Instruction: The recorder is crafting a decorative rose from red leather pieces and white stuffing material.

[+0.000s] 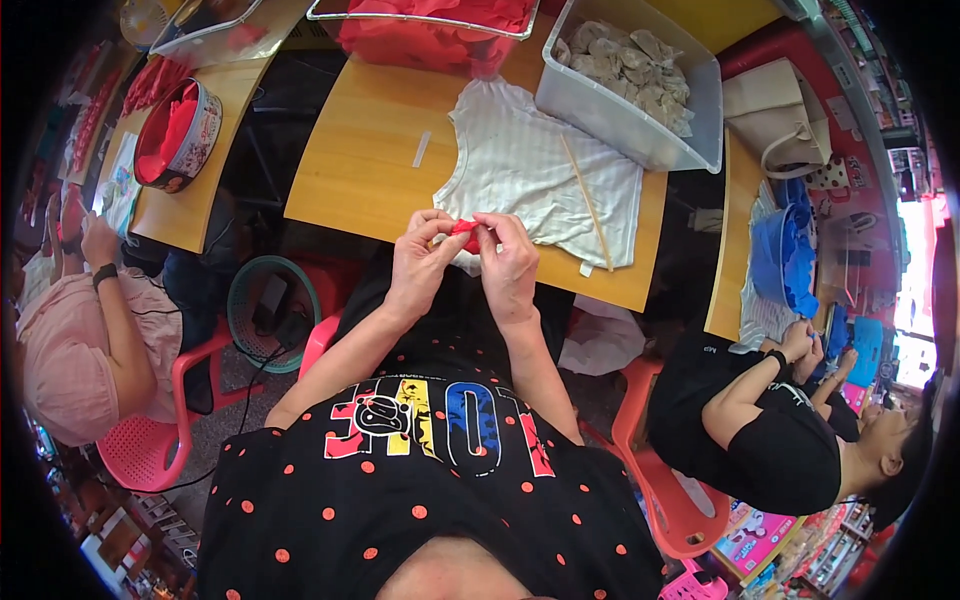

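Note:
A small piece of red fabric (pixel 466 230) is pinched between my two hands, just over the near edge of the table. My left hand (pixel 424 258) grips it from the left with thumb and fingers pressed together. From the other side, my right hand (pixel 510 265) closes its fingertips on the same piece. Fingers hide part of the fabric, so its full shape does not show. Just beyond my hands, a striped white sleeveless shirt (pixel 515 140) lies spread on the wooden table (pixel 350 150). A thin wooden stick (pixel 588 200) rests across the shirt.
At the table's far side stand a bin of red fabric (pixel 425 30) and a translucent bin (pixel 625 120) of bagged beige pieces. A short white strip (pixel 421 149) lies left of the shirt. Co-workers sit on both sides. A green basket (pixel 240 310) stands on the floor at left.

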Tool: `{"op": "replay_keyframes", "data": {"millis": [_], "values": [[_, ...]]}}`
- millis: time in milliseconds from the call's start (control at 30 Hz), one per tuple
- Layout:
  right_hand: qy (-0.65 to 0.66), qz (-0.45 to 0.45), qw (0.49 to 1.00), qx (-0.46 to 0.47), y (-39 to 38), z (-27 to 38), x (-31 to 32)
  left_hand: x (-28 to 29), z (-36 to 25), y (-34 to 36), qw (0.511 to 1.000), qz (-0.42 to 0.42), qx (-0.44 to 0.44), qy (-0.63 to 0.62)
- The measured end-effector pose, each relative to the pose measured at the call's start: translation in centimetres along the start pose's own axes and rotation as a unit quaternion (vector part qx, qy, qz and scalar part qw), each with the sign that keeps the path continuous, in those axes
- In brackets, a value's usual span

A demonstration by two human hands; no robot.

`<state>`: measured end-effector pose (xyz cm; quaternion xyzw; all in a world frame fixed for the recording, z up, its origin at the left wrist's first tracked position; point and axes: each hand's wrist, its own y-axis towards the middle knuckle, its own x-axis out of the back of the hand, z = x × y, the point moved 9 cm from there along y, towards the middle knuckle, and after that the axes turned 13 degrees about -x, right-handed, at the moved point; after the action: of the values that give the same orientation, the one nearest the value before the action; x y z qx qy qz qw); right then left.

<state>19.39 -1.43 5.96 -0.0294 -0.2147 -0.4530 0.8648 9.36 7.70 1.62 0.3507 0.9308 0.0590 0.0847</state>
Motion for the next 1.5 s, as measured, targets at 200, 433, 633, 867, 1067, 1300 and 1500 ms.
{"op": "replay_keyframes", "data": {"millis": [200,433,633,867,1067,1300,1500], "values": [[0.093,0.113,0.987,-0.074,0.0,-1.0,-0.5,-2.2,2.5,-1.1,0.928,0.137,0.198,-0.285],[0.039,-0.001,0.999,-0.013,0.6,1.6,0.9,-2.9,2.0,-0.3,0.865,0.106,0.239,-0.429],[0.054,0.027,0.998,-0.001,0.2,2.6,1.3,-2.1,1.2,0.4,0.921,0.078,0.200,-0.324],[-0.029,0.004,0.999,-0.039,0.0,0.8,0.9,-0.5,-1.8,1.9,0.978,0.139,-0.025,0.154],[0.003,-0.012,0.999,-0.034,-0.6,0.9,0.8,0.3,-2.8,2.4,0.972,0.038,-0.119,0.199],[0.505,0.119,0.785,-0.337,-1.8,-5.9,-3.3,-0.5,4.5,2.0,0.969,0.054,0.228,-0.077],[0.047,0.005,0.998,0.048,-1.3,1.6,-0.1,-3.3,4.7,-0.9,0.849,0.054,0.394,-0.348]]}}
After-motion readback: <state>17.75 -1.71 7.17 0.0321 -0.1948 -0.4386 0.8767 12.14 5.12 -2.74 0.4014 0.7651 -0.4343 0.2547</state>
